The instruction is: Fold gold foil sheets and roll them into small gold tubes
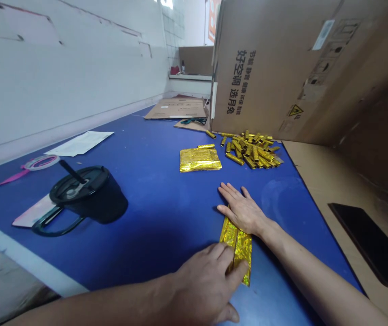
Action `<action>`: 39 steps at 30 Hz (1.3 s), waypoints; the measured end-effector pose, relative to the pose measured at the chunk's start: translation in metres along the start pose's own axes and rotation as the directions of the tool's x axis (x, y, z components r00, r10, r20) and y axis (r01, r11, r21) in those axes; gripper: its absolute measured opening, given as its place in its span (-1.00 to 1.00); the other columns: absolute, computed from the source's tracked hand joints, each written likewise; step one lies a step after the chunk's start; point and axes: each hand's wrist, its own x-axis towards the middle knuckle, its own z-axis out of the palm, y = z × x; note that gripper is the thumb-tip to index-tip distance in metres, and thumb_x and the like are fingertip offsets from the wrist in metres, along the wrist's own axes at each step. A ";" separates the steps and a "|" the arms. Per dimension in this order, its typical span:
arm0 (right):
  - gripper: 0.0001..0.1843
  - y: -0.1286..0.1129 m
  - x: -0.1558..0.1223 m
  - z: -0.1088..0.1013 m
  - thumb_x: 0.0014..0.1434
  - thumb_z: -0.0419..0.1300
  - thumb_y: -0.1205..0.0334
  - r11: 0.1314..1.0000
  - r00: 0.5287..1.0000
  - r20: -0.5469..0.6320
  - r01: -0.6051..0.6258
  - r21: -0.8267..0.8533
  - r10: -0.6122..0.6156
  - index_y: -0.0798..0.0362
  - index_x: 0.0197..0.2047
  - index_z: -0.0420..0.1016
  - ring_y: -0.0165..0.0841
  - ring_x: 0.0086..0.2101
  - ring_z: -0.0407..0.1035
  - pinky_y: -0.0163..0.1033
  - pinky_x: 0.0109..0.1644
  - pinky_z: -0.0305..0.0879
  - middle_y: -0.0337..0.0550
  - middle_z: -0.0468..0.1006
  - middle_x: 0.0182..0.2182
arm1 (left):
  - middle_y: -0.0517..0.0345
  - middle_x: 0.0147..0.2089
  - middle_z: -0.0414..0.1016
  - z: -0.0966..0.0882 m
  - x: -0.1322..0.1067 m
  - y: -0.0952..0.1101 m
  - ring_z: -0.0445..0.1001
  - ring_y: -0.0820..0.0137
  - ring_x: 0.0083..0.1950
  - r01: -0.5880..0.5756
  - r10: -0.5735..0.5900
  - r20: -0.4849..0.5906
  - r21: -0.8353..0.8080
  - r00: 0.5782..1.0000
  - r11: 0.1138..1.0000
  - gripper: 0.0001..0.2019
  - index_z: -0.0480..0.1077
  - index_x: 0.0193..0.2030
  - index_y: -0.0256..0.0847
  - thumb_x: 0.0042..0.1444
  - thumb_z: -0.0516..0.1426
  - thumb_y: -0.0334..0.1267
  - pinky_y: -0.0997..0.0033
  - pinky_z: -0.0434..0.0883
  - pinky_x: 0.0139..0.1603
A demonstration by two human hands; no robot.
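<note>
A shiny gold foil sheet (243, 253), with a lengthwise line down its middle, lies on the blue tabletop beneath both hands. My right hand (244, 210) rests flat over its far end, fingers stretched out and the thumb apart. Over the near part, my left hand (210, 276) has its fingers curled down against the foil, covering its left edge. Beyond the hands is a flat stack of gold foil pieces (200, 160), with one small rolled piece at its back edge. Right of that lies a heap of short gold foil tubes (253, 151).
On the left stand a dark lidded mug (95, 194) with a straw, a roll of tape (44, 163) and a paper sheet (78, 144). A large cardboard box (275, 68) rises behind the tubes. A dark flat phone-like object (370, 244) lies on cardboard at right.
</note>
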 end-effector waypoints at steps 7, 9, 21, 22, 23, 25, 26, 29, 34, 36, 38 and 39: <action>-0.24 -0.001 0.000 0.000 0.13 -0.32 -0.24 1.000 1.000 -0.005 -0.008 -0.020 0.008 0.10 0.23 -0.02 -0.20 0.19 -0.22 0.13 0.17 -0.28 -0.04 -0.05 0.22 | -0.06 -0.06 0.32 0.001 0.000 0.000 0.24 0.19 0.00 -0.038 0.040 -0.039 0.065 0.998 0.997 -0.35 0.19 0.05 -0.35 -0.07 0.10 0.11 0.26 0.16 0.05; -0.21 -0.001 0.000 0.000 0.12 -0.31 -0.26 1.000 1.000 -0.001 -0.003 -0.031 0.002 0.12 0.22 -0.02 -0.20 0.19 -0.22 0.13 0.17 -0.28 -0.03 -0.06 0.23 | -0.10 0.01 0.29 0.001 -0.001 0.000 0.20 0.17 0.07 -0.045 0.050 -0.054 0.080 0.997 0.996 -0.34 0.18 0.07 -0.37 -0.06 0.09 0.11 0.25 0.06 0.13; -0.23 -0.002 -0.001 -0.002 0.12 -0.29 -0.25 1.000 1.000 0.007 -0.004 -0.022 0.004 0.10 0.22 0.00 -0.21 0.19 -0.22 0.13 0.17 -0.26 -0.05 -0.05 0.23 | -0.24 0.23 0.01 0.013 -0.004 -0.004 -0.06 0.17 0.26 -0.097 0.098 -0.008 0.073 0.995 0.993 -0.33 0.03 0.18 -0.51 0.11 -0.07 0.06 0.30 -0.16 0.24; -0.26 -0.001 -0.001 -0.002 0.13 -0.30 -0.23 1.000 1.000 -0.002 -0.010 -0.016 0.010 0.09 0.22 0.01 -0.23 0.19 -0.20 0.11 0.17 -0.25 -0.07 -0.03 0.22 | -0.24 0.23 0.01 0.013 -0.004 -0.003 -0.07 0.17 0.26 -0.097 0.098 -0.011 0.080 0.995 0.992 -0.33 0.03 0.18 -0.51 0.12 -0.07 0.05 0.30 -0.16 0.24; -0.28 -0.001 -0.001 -0.001 0.15 -0.29 -0.22 1.000 1.000 -0.014 -0.018 -0.010 0.018 0.08 0.21 0.02 -0.24 0.19 -0.18 0.09 0.18 -0.24 -0.09 -0.01 0.22 | -0.24 0.23 0.01 0.014 -0.005 -0.003 -0.07 0.17 0.26 -0.097 0.098 -0.012 0.087 0.995 0.991 -0.34 0.03 0.18 -0.51 0.12 -0.07 0.05 0.30 -0.16 0.24; -0.31 0.001 -0.001 0.001 0.16 -0.28 -0.19 0.999 0.998 -0.043 -0.043 0.002 0.043 0.06 0.20 0.04 -0.26 0.18 -0.14 0.06 0.18 -0.21 -0.10 0.04 0.20 | -0.24 0.22 0.02 0.013 -0.005 -0.002 -0.06 0.17 0.26 -0.097 0.099 -0.014 0.098 0.995 0.990 -0.35 0.04 0.17 -0.51 0.12 -0.06 0.03 0.29 -0.15 0.24; -0.32 0.003 0.000 0.003 0.16 -0.27 -0.19 0.998 0.996 -0.061 -0.061 0.005 0.061 0.06 0.20 0.06 -0.25 0.18 -0.13 0.07 0.17 -0.20 -0.08 0.06 0.20 | -0.24 0.22 0.03 0.012 -0.005 -0.002 -0.06 0.16 0.26 -0.097 0.099 -0.013 0.101 0.995 0.990 -0.36 0.04 0.17 -0.51 0.12 -0.06 0.03 0.28 -0.14 0.24; -0.32 0.010 0.007 0.005 0.16 -0.22 -0.17 0.992 0.983 -0.130 -0.130 0.008 0.130 0.12 0.17 0.10 -0.16 0.17 -0.11 0.17 0.15 -0.24 0.04 0.08 0.18 | -0.26 0.21 0.04 0.009 -0.004 -0.002 -0.03 0.16 0.25 -0.103 0.104 -0.013 0.093 0.994 0.990 -0.37 0.06 0.16 -0.51 0.12 -0.06 0.02 0.28 -0.12 0.24; -0.37 0.020 0.009 -0.010 0.18 -0.14 -0.06 0.979 0.946 -0.251 -0.197 0.053 0.204 0.23 0.17 0.09 -0.10 0.16 -0.11 0.20 0.15 -0.27 0.15 0.08 0.17 | -0.27 0.21 0.05 0.009 -0.004 -0.001 -0.01 0.14 0.24 -0.090 0.093 -0.028 0.084 0.995 0.992 -0.36 0.07 0.16 -0.52 0.11 -0.05 0.03 0.29 -0.09 0.23; -0.42 0.014 -0.002 -0.021 0.22 -0.18 0.00 0.980 0.941 -0.277 -0.175 0.093 0.194 0.21 0.18 0.06 -0.21 0.15 -0.03 0.04 0.17 -0.11 0.07 0.12 0.16 | -0.27 0.21 0.05 0.010 -0.004 -0.001 -0.02 0.14 0.24 -0.092 0.095 -0.032 0.082 0.995 0.992 -0.36 0.07 0.16 -0.51 0.10 -0.03 0.02 0.29 -0.10 0.23; -0.49 0.001 -0.018 -0.029 0.24 -0.22 0.04 0.984 0.953 -0.270 -0.100 0.148 0.138 0.13 0.15 0.14 -0.37 0.10 0.10 -0.19 0.13 0.06 -0.08 0.25 0.10 | -0.26 0.21 0.04 0.010 -0.004 -0.001 -0.04 0.14 0.25 -0.093 0.096 -0.034 0.077 0.995 0.993 -0.36 0.07 0.16 -0.51 0.11 -0.04 0.02 0.29 -0.11 0.24; -0.52 -0.008 -0.027 -0.032 0.24 -0.20 0.06 0.965 0.969 -0.232 -0.018 0.263 0.081 0.11 0.09 0.23 -0.38 0.06 0.16 -0.23 0.11 0.10 -0.10 0.31 0.06 | -0.26 0.21 0.04 0.010 -0.005 -0.001 -0.04 0.15 0.25 -0.092 0.095 -0.038 0.072 0.995 0.993 -0.37 0.07 0.16 -0.50 0.12 -0.05 0.02 0.28 -0.11 0.24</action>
